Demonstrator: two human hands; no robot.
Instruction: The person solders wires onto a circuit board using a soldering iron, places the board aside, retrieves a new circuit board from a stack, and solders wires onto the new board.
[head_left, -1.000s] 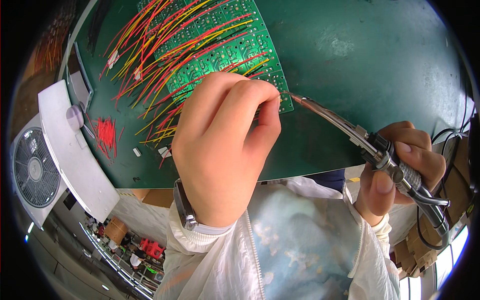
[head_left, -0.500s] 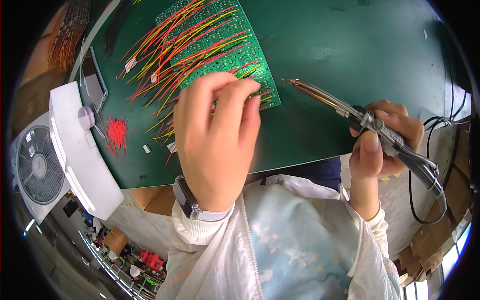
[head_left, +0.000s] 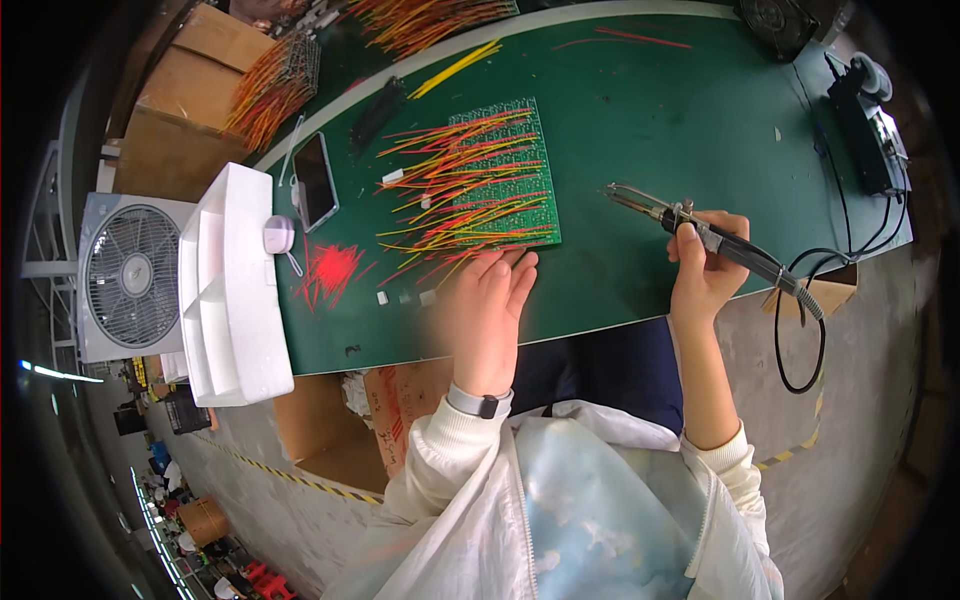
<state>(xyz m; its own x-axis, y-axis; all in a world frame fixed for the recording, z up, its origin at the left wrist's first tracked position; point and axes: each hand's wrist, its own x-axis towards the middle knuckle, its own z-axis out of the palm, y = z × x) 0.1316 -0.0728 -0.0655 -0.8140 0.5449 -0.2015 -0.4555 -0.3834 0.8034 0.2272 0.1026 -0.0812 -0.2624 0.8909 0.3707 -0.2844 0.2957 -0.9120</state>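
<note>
R hand [head_left: 702, 270] grips soldering iron [head_left: 700, 232]; L hand [head_left: 487, 305] flat.

dark phone screen [head_left: 317, 180] on green bench, brown cardboard boxes [head_left: 190, 95] far left

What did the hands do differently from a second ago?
The left hand drew back from the wires to the near edge of the green circuit board, fingers flat. The soldering iron lifted off the board, rightwards. The right hand still grips it.

Bare mat [head_left: 680, 120] right of circuit board [head_left: 510, 165]; phone [head_left: 318, 180], tray [head_left: 232, 280] crowd left.
</note>
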